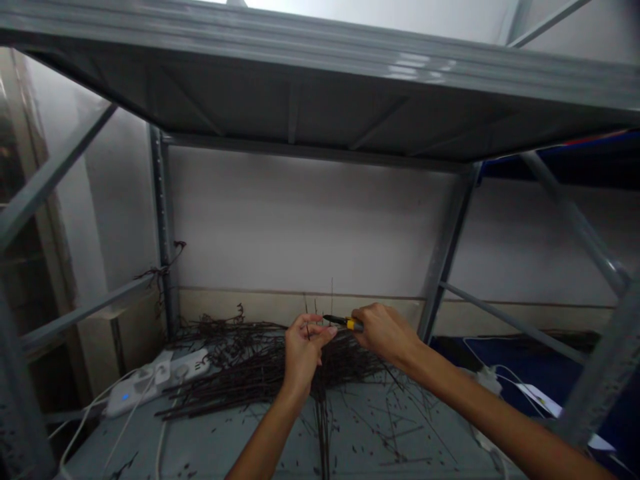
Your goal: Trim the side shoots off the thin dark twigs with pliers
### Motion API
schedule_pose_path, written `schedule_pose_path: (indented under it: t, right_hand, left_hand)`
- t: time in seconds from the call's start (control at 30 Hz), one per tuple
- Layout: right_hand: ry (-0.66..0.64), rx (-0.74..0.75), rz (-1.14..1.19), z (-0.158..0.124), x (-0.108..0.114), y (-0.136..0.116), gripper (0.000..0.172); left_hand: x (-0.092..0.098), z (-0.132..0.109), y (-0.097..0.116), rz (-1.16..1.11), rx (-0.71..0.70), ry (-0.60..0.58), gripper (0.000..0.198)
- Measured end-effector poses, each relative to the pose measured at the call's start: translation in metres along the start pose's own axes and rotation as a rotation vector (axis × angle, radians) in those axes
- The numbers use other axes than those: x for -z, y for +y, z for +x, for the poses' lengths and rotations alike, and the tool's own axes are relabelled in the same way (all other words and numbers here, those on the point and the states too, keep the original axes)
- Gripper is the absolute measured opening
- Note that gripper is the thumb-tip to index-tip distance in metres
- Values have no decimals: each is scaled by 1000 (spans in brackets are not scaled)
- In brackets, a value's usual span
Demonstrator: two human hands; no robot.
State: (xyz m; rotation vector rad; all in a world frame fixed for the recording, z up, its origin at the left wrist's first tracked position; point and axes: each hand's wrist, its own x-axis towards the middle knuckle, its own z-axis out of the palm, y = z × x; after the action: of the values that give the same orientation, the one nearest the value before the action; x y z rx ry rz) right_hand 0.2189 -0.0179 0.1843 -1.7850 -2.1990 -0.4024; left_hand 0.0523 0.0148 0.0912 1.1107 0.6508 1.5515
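Note:
My left hand (304, 347) is closed around thin dark stems (323, 427), which hang below it toward the shelf's front and stick up in fine tips above the fingers. My right hand (383, 330) grips a pair of pliers (355, 325) with yellow-and-black handles. The dark jaws point left and lie close to the left fingertips, by the stems. Whether the jaws touch a stem is too small to tell. Behind both hands lies a heap of dark twig-like stems (240, 380), some with curled ends.
A metal shelf board (300, 53) spans overhead, with upright posts (453, 253) at the sides. White power strips (135, 390) with cables lie at left. Dark clippings are scattered over the grey surface (280, 447). A blue surface with cables and paper (543, 400) is at right.

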Motion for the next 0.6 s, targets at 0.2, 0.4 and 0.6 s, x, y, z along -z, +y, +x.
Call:
schedule_pose_path:
  t: [0.2,0.4,0.6]
  right_hand:
    - [101,-160,331,4,-27,19,45]
    - [-43,-270,742,-18,-105,3,51]
    - [-83,-334,1229,-39,-152,-36,52]
  left_hand:
    - [18,-4,12,-19,-5,-10,34]
    - [23,-33,57,-227,64,-99,26]
    - [28,-40,86,-291,19,-91,25]
